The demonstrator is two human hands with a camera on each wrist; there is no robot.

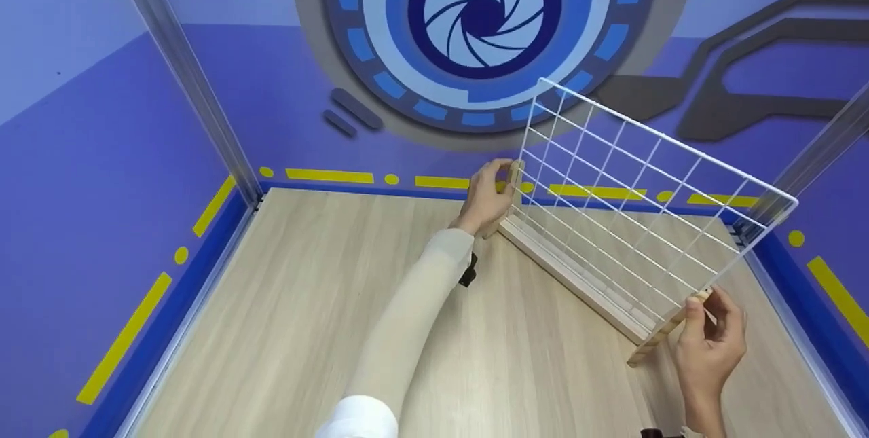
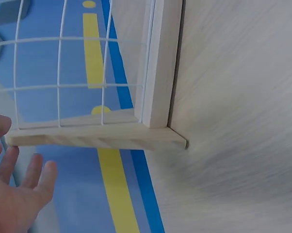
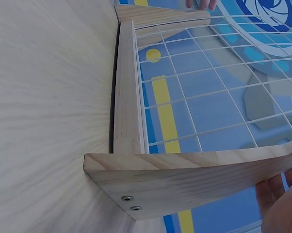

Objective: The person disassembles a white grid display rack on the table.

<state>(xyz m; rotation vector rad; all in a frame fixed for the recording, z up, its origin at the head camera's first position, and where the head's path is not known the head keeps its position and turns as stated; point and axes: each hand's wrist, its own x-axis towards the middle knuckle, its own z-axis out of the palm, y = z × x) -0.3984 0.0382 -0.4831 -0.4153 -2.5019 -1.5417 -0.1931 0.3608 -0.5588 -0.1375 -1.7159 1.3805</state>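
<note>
A white wire grid [image 1: 662, 134] rises at a tilt from a pale wooden stand [image 1: 574, 282], which rests diagonally on the table. My left hand [image 1: 485, 197] pinches the upper end of the stand's far side piece [image 2: 88, 138], its thumb and fingertips on opposite sides of the wood. At the near end, my right hand [image 1: 711, 346] grips the top of the other side piece [image 3: 185, 179] between thumb and fingers. Two metal screws [image 3: 127, 198] show low on that piece's outer face. A front rail [image 2: 163, 63] joins both side pieces along the grid's lower edge.
The table [image 1: 305, 275] has a light wood-grain top. Blue printed walls [image 1: 237, 85] with yellow dashes close it in at the back and both sides, with metal posts [image 1: 183, 71] at the corners. A dark strap piece [image 1: 468, 271] sits at my left wrist.
</note>
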